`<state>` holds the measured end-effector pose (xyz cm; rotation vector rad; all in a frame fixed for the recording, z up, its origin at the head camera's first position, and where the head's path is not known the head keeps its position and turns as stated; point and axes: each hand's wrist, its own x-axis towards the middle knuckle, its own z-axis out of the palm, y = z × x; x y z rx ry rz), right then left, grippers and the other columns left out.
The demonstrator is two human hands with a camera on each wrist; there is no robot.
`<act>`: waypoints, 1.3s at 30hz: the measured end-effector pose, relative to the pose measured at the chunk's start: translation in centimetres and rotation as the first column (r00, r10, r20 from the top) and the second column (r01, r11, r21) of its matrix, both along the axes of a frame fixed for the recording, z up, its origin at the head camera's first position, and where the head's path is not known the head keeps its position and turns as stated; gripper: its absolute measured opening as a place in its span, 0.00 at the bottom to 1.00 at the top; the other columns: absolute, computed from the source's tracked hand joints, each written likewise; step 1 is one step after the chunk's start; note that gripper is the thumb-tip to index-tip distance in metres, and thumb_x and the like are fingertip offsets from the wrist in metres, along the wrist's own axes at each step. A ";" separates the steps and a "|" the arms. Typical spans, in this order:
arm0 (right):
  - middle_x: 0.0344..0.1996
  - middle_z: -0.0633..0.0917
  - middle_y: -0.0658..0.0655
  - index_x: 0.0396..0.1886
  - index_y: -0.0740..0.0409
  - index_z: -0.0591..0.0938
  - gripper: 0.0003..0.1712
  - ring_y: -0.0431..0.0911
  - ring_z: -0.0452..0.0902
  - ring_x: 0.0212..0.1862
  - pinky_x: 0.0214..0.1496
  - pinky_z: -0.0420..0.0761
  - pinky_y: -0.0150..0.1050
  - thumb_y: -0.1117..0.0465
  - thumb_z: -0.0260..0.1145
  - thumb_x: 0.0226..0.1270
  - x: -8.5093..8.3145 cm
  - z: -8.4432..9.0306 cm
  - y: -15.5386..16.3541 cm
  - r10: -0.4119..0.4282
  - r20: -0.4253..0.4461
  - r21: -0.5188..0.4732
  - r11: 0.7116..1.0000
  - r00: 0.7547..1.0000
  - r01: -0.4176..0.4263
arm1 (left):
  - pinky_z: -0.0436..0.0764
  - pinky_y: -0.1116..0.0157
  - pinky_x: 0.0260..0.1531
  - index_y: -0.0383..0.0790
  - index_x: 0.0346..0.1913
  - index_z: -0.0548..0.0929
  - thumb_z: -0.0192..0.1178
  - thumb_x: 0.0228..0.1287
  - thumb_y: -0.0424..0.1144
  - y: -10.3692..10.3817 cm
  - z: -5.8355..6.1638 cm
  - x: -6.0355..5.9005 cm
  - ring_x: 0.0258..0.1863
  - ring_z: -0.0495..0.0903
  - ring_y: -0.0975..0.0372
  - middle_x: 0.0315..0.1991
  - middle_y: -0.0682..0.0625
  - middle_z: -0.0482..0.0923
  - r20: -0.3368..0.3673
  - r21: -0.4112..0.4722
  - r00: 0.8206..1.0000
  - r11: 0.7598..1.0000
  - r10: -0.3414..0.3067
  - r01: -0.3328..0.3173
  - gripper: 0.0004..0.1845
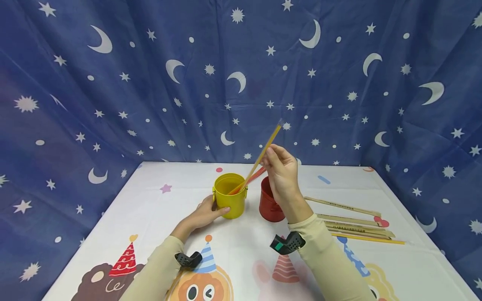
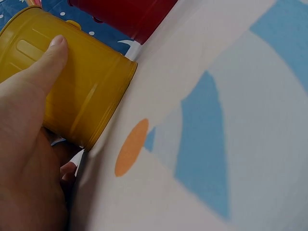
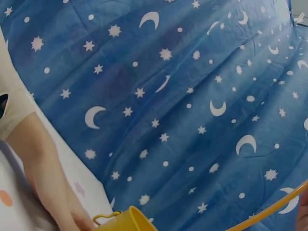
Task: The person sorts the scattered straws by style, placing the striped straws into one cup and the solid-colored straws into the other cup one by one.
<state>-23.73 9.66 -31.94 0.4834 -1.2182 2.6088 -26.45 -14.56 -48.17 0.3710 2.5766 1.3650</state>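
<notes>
**Stick going into yellow bucket**

Right hand (image 1: 282, 171) is pinching a yellow stick (image 1: 263, 152), its lower end inside the yellow bucket (image 1: 230, 196) on the tabletop (image 1: 150, 209). Left hand (image 1: 205, 213) is gripping the bucket's side. Red bucket (image 1: 269, 205) is standing just beside. Print on the spare sticks (image 1: 354, 228) is unreadable.

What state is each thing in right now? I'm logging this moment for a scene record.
yellow bucket: upright on the table, holds an orange stick, gripped by the left hand.
red bucket: upright, right of the yellow one, untouched.
yellow stick: tilted, lower end in the yellow bucket, pinched by the right hand.
loose sticks: lying flat on the table, right side.
</notes>
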 end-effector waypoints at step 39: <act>0.27 0.80 0.45 0.38 0.46 0.85 0.11 0.37 0.76 0.32 0.42 0.82 0.26 0.61 0.58 0.79 -0.1 -3.0 6.5 -0.044 0.202 0.391 0.919 0.978 -0.039 | 0.61 0.45 0.77 0.40 0.75 0.63 0.63 0.64 0.62 0.0 -0.1 -0.3 0.75 0.65 0.50 0.75 0.44 0.66 -0.039 -0.024 0.999 1.000 -0.011 0.010 0.44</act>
